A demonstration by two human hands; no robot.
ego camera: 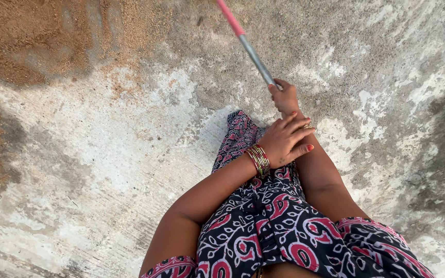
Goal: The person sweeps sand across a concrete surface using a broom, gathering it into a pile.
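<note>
The right hand (286, 98) is clenching its fingers (279, 86) round the lower end of a long metal handle with a pink upper sleeve (245, 44), which is running to the top middle of the frame. The left hand (283, 141), wearing gold and red bangles (258, 160), is lying flat and released over the right wrist. With only one hand gripping, the handle could twist or slip. Brown grain (21, 46) is spreading over the concrete floor (104, 154) at upper left.
</note>
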